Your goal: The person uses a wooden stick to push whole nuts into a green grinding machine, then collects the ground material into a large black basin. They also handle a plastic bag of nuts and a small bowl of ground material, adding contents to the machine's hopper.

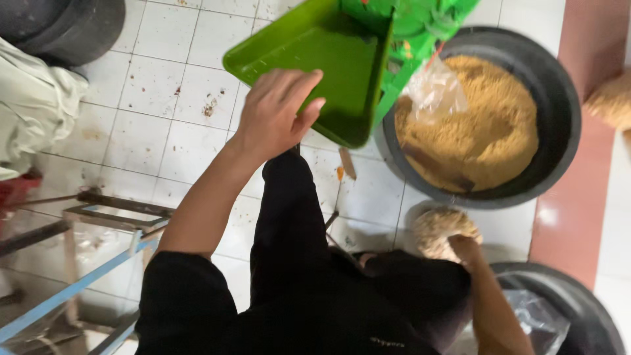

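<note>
My left hand [279,115] reaches forward with its fingers spread and rests on the near edge of a tilted green plastic tray [315,56]. It touches the tray; a grip is not visible. My right hand [465,248] is low at the right, closed on the top of a clear bag stuffed with tan grainy material [442,229] that stands on the floor. Beyond the bag is a wide black basin [559,141] heaped with the same tan material [486,131]. A crumpled clear plastic bag [434,89] lies on that heap. My black-clad legs fill the bottom centre.
A green slatted crate [427,20] hangs over the basin's far edge. A second black basin [582,299] lined with plastic sits bottom right. A metal frame with a blue bar [98,217] stands left, with white cloth [33,105] and a black tub [66,26]. The white tiled floor [164,105] is stained.
</note>
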